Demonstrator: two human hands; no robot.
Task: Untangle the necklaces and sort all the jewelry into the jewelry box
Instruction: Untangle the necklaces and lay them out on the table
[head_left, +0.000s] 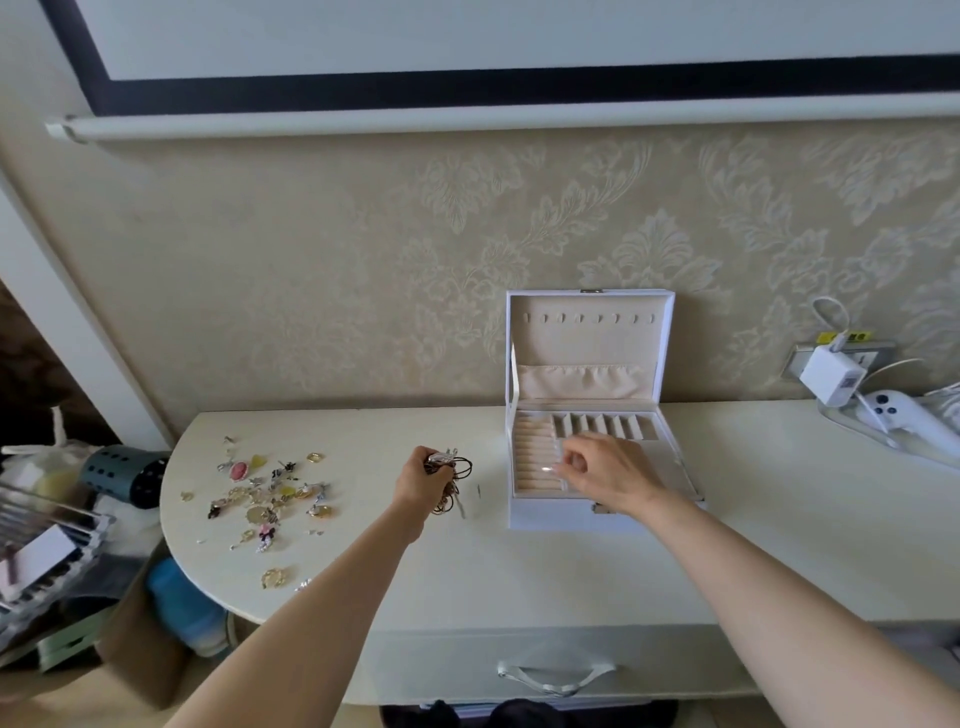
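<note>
A: Table first?
B: Cream round-cornered wooden tabletop (519, 561) runs along the wall. White rectangular jewelry box (558, 515) sits on it right of centre, lid standing up at the back by the wall.
A: Left end?
B: Scattered pile of small gold and silver jewelry pieces (265, 493). Between pile and box, left hand (421, 483) holds a tangled bundle of dark and gold necklaces (453, 467) over the tabletop.
A: Right?
B: Right hand (608, 473) over the box's front-left compartments. White plastic handheld controller (904, 415) far right at the back, white square charger (831, 376) on the wall just behind it.
</note>
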